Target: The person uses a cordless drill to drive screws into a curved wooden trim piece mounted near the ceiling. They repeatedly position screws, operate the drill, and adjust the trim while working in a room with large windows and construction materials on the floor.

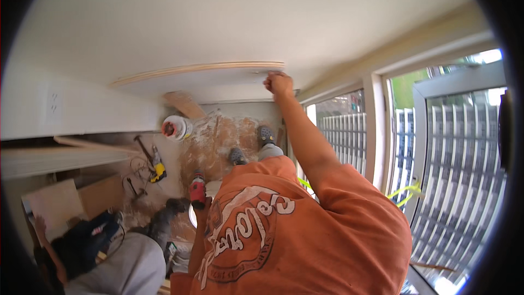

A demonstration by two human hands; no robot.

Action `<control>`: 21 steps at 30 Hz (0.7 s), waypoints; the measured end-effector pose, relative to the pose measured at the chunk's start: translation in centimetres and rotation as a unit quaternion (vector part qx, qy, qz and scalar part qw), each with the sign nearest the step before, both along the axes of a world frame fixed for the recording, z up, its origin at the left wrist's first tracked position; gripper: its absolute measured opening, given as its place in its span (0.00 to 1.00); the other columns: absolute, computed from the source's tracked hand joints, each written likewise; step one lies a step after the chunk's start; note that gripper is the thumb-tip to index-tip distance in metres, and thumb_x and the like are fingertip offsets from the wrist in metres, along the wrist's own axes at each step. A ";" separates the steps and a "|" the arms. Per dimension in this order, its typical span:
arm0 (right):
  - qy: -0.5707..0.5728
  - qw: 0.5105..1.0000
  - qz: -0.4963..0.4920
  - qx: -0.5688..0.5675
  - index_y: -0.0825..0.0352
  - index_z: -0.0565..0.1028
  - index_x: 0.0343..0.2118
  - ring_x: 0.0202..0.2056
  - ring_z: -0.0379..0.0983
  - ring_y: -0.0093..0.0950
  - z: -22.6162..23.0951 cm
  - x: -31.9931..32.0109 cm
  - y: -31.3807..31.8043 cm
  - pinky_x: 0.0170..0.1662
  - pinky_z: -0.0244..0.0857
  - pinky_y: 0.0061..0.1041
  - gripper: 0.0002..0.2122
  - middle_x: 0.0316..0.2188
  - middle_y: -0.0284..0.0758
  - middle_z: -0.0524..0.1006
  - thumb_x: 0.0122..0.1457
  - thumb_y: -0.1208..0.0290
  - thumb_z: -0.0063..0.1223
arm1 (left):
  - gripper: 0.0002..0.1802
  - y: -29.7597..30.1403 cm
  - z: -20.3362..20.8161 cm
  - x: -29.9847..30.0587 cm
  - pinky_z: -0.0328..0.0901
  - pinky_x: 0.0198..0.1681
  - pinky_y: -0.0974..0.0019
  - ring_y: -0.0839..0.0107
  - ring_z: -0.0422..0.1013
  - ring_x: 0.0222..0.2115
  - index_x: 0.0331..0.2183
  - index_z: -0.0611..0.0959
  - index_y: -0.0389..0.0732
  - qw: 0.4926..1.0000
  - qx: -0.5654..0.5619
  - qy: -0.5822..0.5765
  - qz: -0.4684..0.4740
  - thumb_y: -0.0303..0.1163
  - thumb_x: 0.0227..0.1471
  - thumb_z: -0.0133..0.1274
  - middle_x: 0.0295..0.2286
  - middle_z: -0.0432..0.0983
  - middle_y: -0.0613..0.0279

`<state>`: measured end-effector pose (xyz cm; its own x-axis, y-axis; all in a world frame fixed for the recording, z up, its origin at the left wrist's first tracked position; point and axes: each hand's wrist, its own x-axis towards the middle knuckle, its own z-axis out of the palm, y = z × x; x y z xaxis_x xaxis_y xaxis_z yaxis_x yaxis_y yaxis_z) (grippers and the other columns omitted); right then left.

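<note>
A long, thin strip of light wood trim point(202, 68) runs along the white wall in front of me. Just under its right end is my right hand point(279, 84), raised with the fingers curled closed close to the wall; whatever they pinch, if anything, is too small to tell. Down at my left side, my left hand point(203, 208) is closed around a red power drill point(197, 190), whose grey front end points away from me. My shirt hides part of that hand.
A white bucket point(176, 128) and a wood board point(184, 104) stand by the wall. A yellow drill point(158, 171) and a hammer point(143, 146) lie on the dusty floor. Lower left, another person point(128, 265) bends beside panels point(54, 207). An open window frame point(420, 109) is at right.
</note>
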<state>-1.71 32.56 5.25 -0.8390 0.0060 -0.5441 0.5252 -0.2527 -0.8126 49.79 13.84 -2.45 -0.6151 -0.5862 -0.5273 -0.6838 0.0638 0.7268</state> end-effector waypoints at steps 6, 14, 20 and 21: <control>0.002 0.999 0.013 0.046 0.74 0.71 0.36 0.26 0.75 0.29 -0.8 -0.8 2.1 0.26 0.71 0.20 0.06 0.27 0.38 0.74 0.57 0.79 0.52 | 0.16 0.3 0.2 -2.8 0.66 0.33 0.55 0.53 0.75 0.31 0.32 0.79 0.36 0.988 -0.131 0.028 -0.074 0.39 0.44 0.57 0.28 0.77 0.47; -0.042 0.999 0.009 0.031 0.69 0.73 0.40 0.28 0.73 0.24 2.0 0.0 3.1 0.25 0.66 0.17 0.10 0.26 0.34 0.73 0.55 0.81 0.49 | 0.17 1.9 -1.0 -1.9 0.66 0.31 0.58 0.57 0.75 0.28 0.30 0.79 0.35 0.993 -0.104 0.063 0.008 0.41 0.46 0.58 0.25 0.76 0.49; 0.036 0.989 0.008 0.143 0.69 0.75 0.35 0.23 0.72 0.23 -2.2 -0.1 0.3 0.22 0.61 0.19 0.05 0.24 0.32 0.75 0.56 0.75 0.52 | 0.14 1.6 -3.6 0.6 0.62 0.29 0.54 0.57 0.70 0.23 0.26 0.77 0.37 0.997 -0.079 -0.016 0.013 0.40 0.49 0.54 0.20 0.72 0.51; 0.048 0.994 -0.012 0.101 0.69 0.76 0.32 0.22 0.71 0.22 -2.6 0.3 0.4 0.21 0.58 0.20 0.04 0.22 0.32 0.75 0.57 0.73 0.55 | 0.14 1.3 -2.8 0.1 0.62 0.29 0.54 0.57 0.70 0.23 0.26 0.77 0.37 0.997 -0.069 -0.014 0.014 0.40 0.49 0.54 0.20 0.72 0.51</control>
